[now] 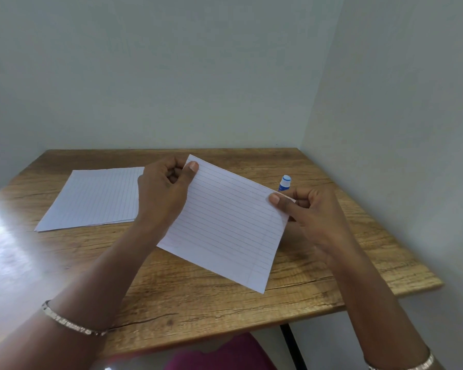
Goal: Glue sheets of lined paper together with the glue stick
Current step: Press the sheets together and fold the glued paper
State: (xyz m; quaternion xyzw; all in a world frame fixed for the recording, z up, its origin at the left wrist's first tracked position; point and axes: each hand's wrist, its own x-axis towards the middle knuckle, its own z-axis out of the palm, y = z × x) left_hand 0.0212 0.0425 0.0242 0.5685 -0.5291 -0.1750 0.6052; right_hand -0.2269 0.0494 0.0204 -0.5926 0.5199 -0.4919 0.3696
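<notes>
A sheet of lined paper [225,225] is lifted off the wooden table [203,311] and tilted, its lower corner hanging towards me. My left hand [163,193] pinches its top left corner between thumb and fingers. My right hand [310,214] pinches the top right corner. A small stack of lined sheets [94,198] lies flat on the table to the left, partly hidden by my left hand. The glue stick [284,182], blue and white, stands upright behind my right hand with its lower part hidden.
The table stands in a corner, with pale walls close behind and to the right. Its right edge [412,289] and front edge are near my arms. A black table leg [292,343] shows below.
</notes>
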